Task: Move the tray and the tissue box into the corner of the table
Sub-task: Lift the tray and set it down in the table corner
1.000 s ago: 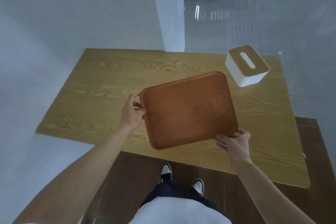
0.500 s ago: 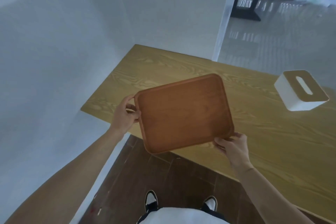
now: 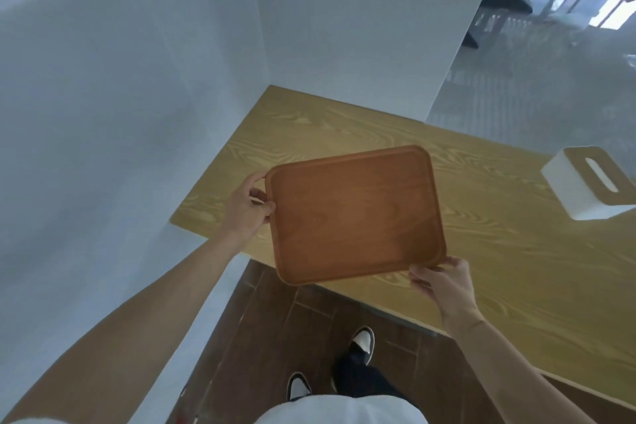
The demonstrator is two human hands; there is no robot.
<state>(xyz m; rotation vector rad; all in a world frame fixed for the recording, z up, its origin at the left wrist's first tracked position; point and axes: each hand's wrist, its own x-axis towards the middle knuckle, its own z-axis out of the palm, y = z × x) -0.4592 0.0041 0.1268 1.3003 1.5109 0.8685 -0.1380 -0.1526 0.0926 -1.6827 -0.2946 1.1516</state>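
Fingers (image 3: 256, 194) still gripping tray (image 3: 356, 213) — nearer table (image 3: 309, 131) corner

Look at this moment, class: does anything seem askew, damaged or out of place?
Nothing is damaged or spilled. The tray is askew to the table edges, but only because the left hand and right hand hold it. The tissue box sits far from the wall corner.
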